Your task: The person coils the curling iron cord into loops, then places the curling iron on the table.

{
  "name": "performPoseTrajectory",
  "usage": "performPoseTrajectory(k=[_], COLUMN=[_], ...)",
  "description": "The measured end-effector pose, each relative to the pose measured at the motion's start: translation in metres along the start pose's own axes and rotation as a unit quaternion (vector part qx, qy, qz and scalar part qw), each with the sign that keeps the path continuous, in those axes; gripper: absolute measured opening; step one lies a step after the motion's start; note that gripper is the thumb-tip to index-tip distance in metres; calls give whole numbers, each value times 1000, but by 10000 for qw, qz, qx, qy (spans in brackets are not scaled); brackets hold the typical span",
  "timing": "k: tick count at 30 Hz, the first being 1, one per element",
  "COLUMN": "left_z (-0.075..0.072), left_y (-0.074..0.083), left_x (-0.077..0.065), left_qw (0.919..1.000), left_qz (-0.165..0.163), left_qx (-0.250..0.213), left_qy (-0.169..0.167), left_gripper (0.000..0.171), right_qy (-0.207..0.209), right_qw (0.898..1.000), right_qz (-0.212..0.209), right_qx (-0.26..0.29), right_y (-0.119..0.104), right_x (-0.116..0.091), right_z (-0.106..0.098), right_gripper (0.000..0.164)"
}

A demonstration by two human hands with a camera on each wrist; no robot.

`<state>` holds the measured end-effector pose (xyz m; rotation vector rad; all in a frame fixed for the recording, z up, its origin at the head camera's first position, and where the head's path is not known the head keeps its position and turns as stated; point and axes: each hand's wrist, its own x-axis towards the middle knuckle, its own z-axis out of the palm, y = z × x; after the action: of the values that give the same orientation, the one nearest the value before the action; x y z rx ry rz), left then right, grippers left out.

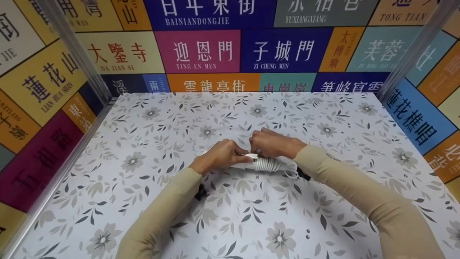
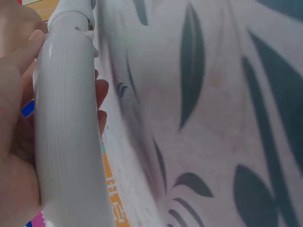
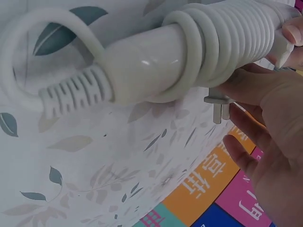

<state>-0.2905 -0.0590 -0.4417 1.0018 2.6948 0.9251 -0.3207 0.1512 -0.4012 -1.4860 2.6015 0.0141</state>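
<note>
A white handheld appliance (image 1: pixel 239 166) with a long rounded body is held just above the table; its exact kind is not clear. My left hand (image 1: pixel 222 154) grips the body (image 2: pixel 71 118), thumb on one side and fingertips showing on the other. White cord (image 3: pixel 236 38) is wound in several tight turns round the narrower handle (image 3: pixel 147 61), with a loose loop at the ribbed cord end (image 3: pixel 78 90). My right hand (image 1: pixel 271 142) is beside the windings and pinches the plug (image 3: pixel 218 100), its metal prongs sticking out. Part of the plug is hidden by the fingers.
A floral-patterned white cloth (image 1: pixel 280 237) covers the table. Panels with large printed characters (image 1: pixel 203 50) stand behind it and along both sides. Clear upright edges (image 1: pixel 77 54) mark the back corners.
</note>
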Motion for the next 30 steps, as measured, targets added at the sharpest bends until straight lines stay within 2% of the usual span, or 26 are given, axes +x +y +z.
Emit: performPoseTrajectory(k=[5,12,16,21,25,30], left_z=[3,1,1,1,3,1], left_y=[-3,-6,-6,-7,-8,-6], left_x=[4,7,7,7,8,9], left_qw=[9999,9995,9996,9995,9997,9998], left_qz=[-100,266,118,-129,-153,-113], left_qx=[59,-136,-260,-272,-188,149], left_qy=[5,-43,-50,47,87,99], left_gripper=[29,27,23,26,27,33], right_qy=[34,468,728,901,1001,1034], right_qw=[9997,9973,9950,9935,9926,9941], right_qz=[55,-222,-201,-152,-188,-26], right_qx=[-224,-523,-658,-677,-662,-331], right_y=[3,6,8,11,13,17], right_x=[0,5,6,5,3,-1], right_z=[1,6,9,13,17,15], right_gripper=[31,21,20,25,25,21])
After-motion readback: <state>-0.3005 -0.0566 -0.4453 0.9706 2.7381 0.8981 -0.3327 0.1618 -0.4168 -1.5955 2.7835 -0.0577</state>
